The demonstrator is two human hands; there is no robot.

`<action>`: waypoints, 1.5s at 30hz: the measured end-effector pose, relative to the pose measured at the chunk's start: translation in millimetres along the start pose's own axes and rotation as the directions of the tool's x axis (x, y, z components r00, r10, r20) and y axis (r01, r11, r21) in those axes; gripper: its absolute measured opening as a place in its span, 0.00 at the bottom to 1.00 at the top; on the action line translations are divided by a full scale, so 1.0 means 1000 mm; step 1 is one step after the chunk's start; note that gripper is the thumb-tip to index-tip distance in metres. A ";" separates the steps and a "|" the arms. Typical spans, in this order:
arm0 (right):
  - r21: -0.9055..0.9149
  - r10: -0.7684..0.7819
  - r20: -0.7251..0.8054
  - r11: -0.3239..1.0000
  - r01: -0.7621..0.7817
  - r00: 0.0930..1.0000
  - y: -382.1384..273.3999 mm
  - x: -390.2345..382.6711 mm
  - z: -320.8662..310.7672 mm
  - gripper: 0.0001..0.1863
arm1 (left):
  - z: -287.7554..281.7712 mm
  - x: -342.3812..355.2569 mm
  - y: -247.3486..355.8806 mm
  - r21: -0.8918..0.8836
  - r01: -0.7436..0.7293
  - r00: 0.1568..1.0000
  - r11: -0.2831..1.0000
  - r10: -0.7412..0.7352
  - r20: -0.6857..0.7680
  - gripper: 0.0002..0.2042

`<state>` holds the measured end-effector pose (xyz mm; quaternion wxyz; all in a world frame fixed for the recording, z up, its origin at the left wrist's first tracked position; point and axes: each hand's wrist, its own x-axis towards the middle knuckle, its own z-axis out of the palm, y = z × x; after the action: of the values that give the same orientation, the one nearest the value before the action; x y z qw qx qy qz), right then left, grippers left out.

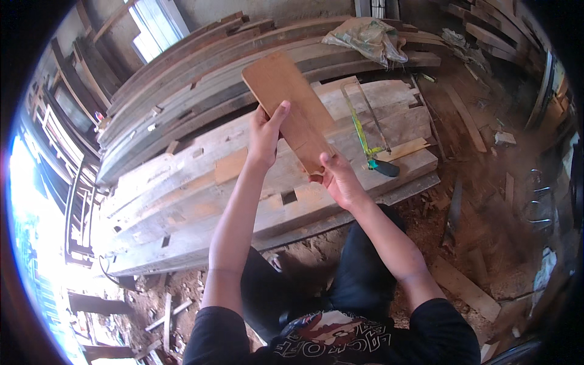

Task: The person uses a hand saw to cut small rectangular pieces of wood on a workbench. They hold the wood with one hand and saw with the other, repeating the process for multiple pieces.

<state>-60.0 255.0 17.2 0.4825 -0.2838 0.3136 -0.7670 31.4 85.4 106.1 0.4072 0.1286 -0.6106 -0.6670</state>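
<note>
The person holds a flat wooden board [292,97] in the air above pale timber beams [243,210], with both hands closed on it. The left hand [266,137] grips its left edge near the middle, thumb on the upper face; the right hand [339,180] clasps the near end, thumb also on top. A bow-framed saw [359,131] with a dark handle lies on the beams, right of the board. Beyond, a crumpled sack [367,40] rests on stacked planks [210,79].

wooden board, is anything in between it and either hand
Nothing visible: the left hand grips the wooden board directly at its left edge, the right hand at its near end. The green-framed saw lies apart, to the right on the timbers.
</note>
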 end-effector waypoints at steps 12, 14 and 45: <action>-0.070 -0.050 -0.162 0.997 0.039 0.986 -0.001 0.008 -0.014 0.15 | -0.028 0.001 -0.020 0.605 -0.136 0.956 0.784 0.264 -0.127 0.36; -0.142 -0.082 -0.201 0.988 0.054 0.976 0.000 0.009 -0.013 0.16 | -0.035 -0.012 -0.019 0.727 -0.278 0.920 0.627 0.391 0.015 0.31; -0.506 -0.276 0.595 -0.858 0.085 0.755 -0.165 -0.178 0.152 0.20 | -0.068 -0.035 -0.078 0.848 -0.119 0.992 0.517 0.036 0.118 0.22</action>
<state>25.6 443.3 215.7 -0.4114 -0.5760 0.6993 -0.0997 69.1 55.8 8.2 0.2951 0.2556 -0.8806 -0.2685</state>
